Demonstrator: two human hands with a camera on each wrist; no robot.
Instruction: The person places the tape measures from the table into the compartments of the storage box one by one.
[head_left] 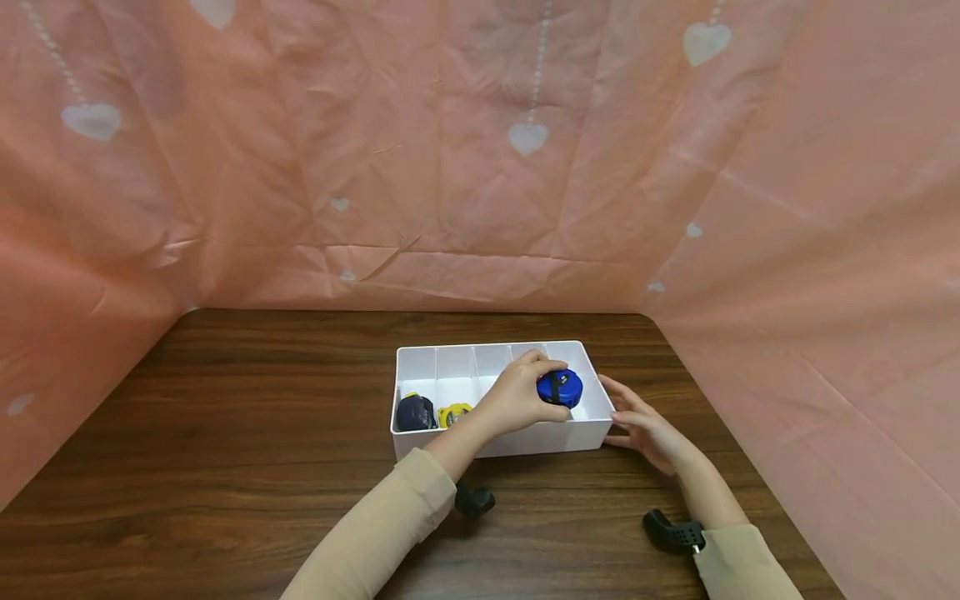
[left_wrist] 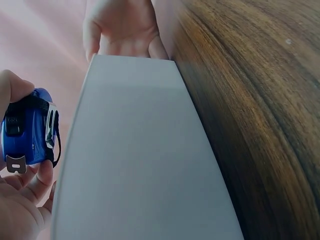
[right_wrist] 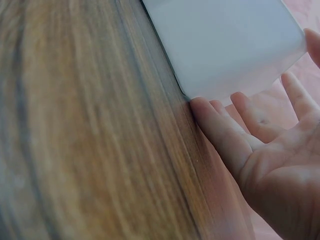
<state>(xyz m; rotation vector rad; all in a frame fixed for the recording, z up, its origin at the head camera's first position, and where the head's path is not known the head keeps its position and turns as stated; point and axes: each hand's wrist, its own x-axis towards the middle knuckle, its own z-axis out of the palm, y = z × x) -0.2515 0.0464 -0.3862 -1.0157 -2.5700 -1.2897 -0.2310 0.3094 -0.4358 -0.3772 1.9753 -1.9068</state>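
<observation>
My left hand (head_left: 522,393) grips a blue tape measure (head_left: 559,389) between thumb and fingers, over the right end of a white divided box (head_left: 517,442). In the left wrist view, the tape measure (left_wrist: 30,131) shows its black strap, a metal clip and the metal hook at the tape's end. My right hand (head_left: 647,432) touches the right end of the box, its fingers spread along the wall and fairly straight in the right wrist view. A dark navy tape measure (head_left: 416,412) lies in the leftmost compartment. Beside it is a yellow tape measure (head_left: 453,413), partly hidden by my left forearm.
Thin dividers (head_left: 474,363) split the box into several compartments. It stands on a dark wood table (head_left: 247,433). Pink sheeting (head_left: 465,200) with white hearts surrounds the table at the back and sides. Black wrist mounts (head_left: 672,532) are on both wrists.
</observation>
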